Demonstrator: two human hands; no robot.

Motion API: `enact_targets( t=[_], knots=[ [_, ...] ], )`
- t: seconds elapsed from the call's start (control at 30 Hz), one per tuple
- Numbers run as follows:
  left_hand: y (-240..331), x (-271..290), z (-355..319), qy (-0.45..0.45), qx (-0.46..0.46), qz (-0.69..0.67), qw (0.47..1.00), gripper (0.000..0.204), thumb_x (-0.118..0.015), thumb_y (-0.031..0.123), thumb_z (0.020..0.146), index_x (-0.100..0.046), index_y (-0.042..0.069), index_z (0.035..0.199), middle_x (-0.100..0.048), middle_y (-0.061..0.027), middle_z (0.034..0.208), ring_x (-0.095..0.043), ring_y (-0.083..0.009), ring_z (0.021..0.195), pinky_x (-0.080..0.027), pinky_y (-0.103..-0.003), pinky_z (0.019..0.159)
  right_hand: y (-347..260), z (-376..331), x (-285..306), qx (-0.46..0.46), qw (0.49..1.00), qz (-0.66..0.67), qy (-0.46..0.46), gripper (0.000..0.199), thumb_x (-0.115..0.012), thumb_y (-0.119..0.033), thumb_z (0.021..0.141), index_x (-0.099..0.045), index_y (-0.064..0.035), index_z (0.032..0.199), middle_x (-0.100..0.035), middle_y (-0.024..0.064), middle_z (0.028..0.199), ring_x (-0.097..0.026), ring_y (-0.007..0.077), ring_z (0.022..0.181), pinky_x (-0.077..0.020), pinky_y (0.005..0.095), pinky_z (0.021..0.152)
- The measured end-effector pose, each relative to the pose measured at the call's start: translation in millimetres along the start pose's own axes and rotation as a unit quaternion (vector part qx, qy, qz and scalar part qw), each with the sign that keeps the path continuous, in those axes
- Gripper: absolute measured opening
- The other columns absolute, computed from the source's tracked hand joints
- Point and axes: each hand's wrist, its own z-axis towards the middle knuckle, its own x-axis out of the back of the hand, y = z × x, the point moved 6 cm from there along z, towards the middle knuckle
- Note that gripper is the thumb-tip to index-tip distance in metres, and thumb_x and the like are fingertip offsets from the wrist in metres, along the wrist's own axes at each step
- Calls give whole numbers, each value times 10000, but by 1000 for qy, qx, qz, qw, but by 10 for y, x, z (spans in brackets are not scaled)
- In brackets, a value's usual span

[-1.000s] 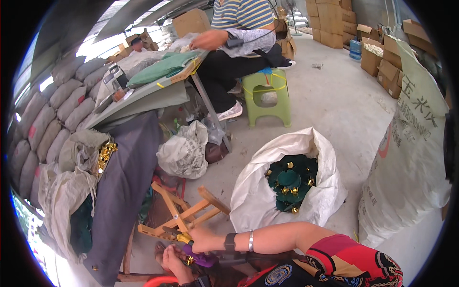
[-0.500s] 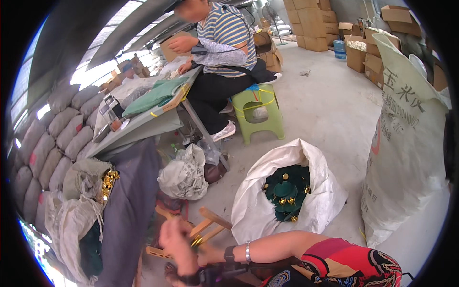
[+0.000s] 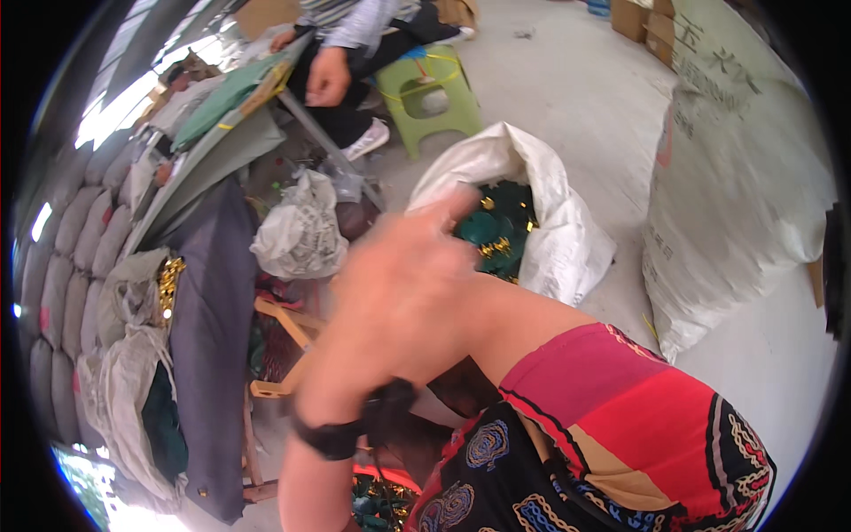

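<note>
My left hand [image 3: 403,288], with a black band at its wrist, is raised in the middle of the view and smeared by motion. It overlaps the near left side of a white woven sack [image 3: 567,230], which holds dark green round pieces [image 3: 483,226] with gold bits. Whether its fingers hold anything cannot be made out. My right forearm [image 3: 510,328] comes in from the red patterned sleeve and passes behind the left hand, which hides my right hand. To the left of the hands stands a wooden frame [image 3: 279,388].
A full woven sack [image 3: 736,204] stands at right. Another person sits by a table [image 3: 239,168] beside a green stool [image 3: 434,102]. Dark cloth [image 3: 208,355] and open sacks with gold pieces [image 3: 168,284] are at left. Green and gold pieces [image 3: 381,501] lie at the bottom edge.
My left hand has risen from the wooden frame toward the white sack and now covers my right hand. The whole view has tilted down. The seated person's arm has lowered.
</note>
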Motion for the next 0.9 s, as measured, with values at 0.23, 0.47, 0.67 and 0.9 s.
enact_targets(
  t=[0.23,0.47,0.67,0.9],
  knots=[
    [131,-202,195,-12,95,-193,977,603,-351,458,955,-510,-43,660,-490,-254,607,-522,-415,602,-403,-452,565,-58,80,146,16,998,-54,-10,368,-666,-148,656,-627,20,982,-629,210,877,-626,335,787,-514,378,700],
    [356,-649,164,-234,57,-191,952,483,-381,387,966,-603,-26,851,-609,-163,746,-581,-267,699,-459,-361,708,-377,368,311,64,991,-114,-32,357,-662,-145,660,-627,17,977,-629,203,870,-625,330,781,-513,376,693],
    [462,-549,-44,-145,3,-234,961,638,-318,490,955,-547,-46,697,-524,-242,647,-504,-434,659,-415,-444,608,-584,476,387,81,986,-143,-40,347,-658,-143,664,-628,14,972,-629,197,864,-624,326,775,-512,375,687],
    [527,-429,-120,-95,-72,-199,973,546,-313,440,972,-556,-21,808,-575,-177,765,-535,-386,773,-441,-404,697,-818,552,439,95,980,-170,-48,336,-654,-140,669,-628,11,967,-629,190,857,-623,321,769,-511,374,680]
  ],
)
